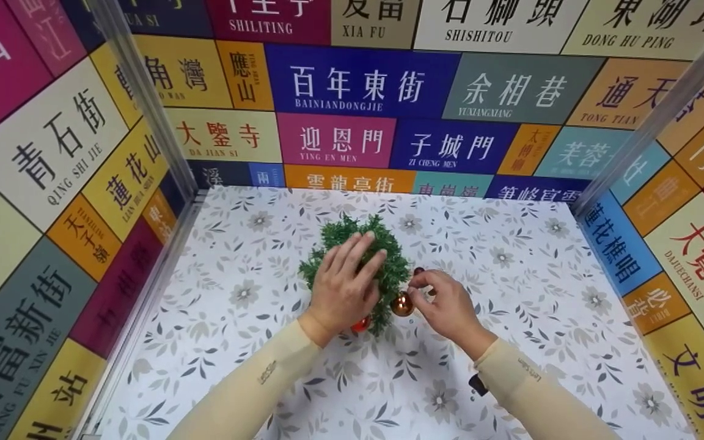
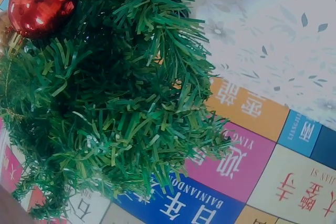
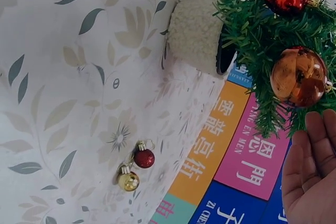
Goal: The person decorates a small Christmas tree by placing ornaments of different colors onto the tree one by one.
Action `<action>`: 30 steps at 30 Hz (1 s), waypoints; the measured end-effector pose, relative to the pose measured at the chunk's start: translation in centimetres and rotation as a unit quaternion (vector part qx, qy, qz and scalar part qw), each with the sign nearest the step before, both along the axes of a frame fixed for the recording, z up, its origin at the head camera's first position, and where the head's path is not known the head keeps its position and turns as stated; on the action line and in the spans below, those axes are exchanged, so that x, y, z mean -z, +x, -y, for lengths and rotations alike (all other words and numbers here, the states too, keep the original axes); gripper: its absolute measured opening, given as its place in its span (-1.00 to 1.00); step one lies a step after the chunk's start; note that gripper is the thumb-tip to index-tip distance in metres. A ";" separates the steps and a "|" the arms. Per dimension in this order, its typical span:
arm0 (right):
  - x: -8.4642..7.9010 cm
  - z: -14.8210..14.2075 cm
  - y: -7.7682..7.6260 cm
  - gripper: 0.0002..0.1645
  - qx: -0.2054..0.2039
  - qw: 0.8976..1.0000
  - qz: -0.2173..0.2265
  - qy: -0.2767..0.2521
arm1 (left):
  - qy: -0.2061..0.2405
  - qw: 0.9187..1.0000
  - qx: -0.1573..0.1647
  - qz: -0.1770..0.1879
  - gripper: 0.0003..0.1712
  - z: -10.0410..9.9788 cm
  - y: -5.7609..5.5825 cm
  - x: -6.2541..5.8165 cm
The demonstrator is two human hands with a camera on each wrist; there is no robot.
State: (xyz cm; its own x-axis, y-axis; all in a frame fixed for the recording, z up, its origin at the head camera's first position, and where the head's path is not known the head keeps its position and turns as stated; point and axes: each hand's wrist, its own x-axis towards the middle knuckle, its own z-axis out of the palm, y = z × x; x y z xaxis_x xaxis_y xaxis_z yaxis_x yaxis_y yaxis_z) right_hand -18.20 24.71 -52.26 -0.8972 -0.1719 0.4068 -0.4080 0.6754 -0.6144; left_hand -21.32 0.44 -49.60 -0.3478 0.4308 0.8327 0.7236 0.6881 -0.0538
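A small artificial Christmas tree (image 1: pixel 398 244) stands on the patterned table. My left hand (image 1: pixel 346 281) rests on its upper branches, fingers spread, mostly outside the left wrist view. A shiny red bauble (image 2: pixel 43 3) hangs on the tree, partly covered by that hand in the head view. Beside the foliage my right hand (image 1: pixel 447 302) pinches at the top of a copper bauble (image 1: pixel 403 304) with thumb and forefinger. In the right wrist view this copper bauble (image 3: pixel 299 77) lies against the green branches, close to the fingertips (image 3: pixel 316 120). The pinch point itself is hidden there.
Two small baubles, one dark red (image 3: pixel 144 157) and one gold (image 3: pixel 128 181), lie on the flower-printed tabletop (image 1: pixel 248 293) near the tree. The tree's fleecy white base (image 3: pixel 194 32) shows in the right wrist view. Colourful sign-covered walls (image 1: pixel 364 79) enclose the table.
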 end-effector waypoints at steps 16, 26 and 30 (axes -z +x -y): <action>2.9 -8.0 -2.2 -0.77 0.080 0.989 0.075 0.101 | -0.010 0.997 -0.013 0.081 -0.23 0.7 -0.6 -0.1; 6.4 -9.9 -5.3 -0.37 0.047 0.965 0.173 0.193 | -0.031 0.995 -0.006 0.095 -0.24 0.8 -0.5 -0.1; 8.1 -9.4 -7.0 -0.25 0.042 0.958 0.178 0.222 | -0.045 0.994 0.001 0.098 -0.24 1.1 -0.6 -0.3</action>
State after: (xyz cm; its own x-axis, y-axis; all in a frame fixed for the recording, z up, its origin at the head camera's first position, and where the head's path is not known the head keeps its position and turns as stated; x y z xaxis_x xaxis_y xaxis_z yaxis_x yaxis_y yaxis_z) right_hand -25.25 34.10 -60.32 -0.9837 -0.1780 -0.0243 -0.1585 0.9237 -0.3488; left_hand -21.96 -0.70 -49.29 -0.4991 0.5010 0.7070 0.7272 0.6859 0.0274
